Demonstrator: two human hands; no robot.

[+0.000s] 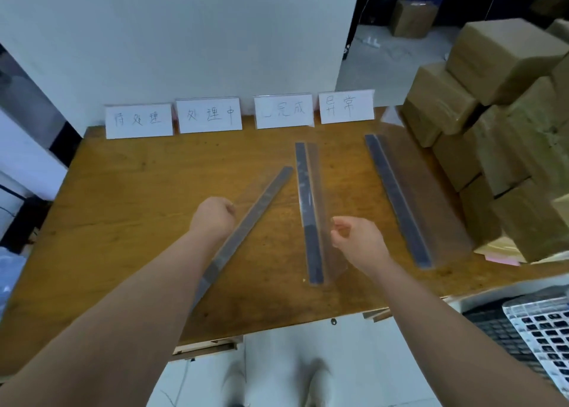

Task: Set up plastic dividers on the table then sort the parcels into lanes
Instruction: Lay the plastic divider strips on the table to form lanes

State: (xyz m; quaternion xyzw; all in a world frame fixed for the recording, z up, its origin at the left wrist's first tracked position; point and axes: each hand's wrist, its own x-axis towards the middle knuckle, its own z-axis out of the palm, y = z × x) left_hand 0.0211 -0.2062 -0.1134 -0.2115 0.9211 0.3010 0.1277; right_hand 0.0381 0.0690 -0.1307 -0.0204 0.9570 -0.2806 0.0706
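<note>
Three clear plastic dividers with dark base strips lie on the wooden table (129,197). The left divider (261,200) lies slanted, its far end pointing toward the middle one. My left hand (215,215) is curled in a fist at this divider's clear upper edge and seems to grip it. The middle divider (308,209) runs straight away from me. My right hand (357,240) hovers just right of its clear wall, fingers loosely curled with a gap between thumb and fingertips. The right divider (397,197) lies untouched. Brown cardboard parcels (498,123) are stacked at the table's right side.
Four white handwritten label cards (209,115) stand along the table's far edge against a white wall. A keyboard (523,335) with a clear cover sits at the lower right, below the table's front edge. More boxes (412,18) stand on the floor at the back.
</note>
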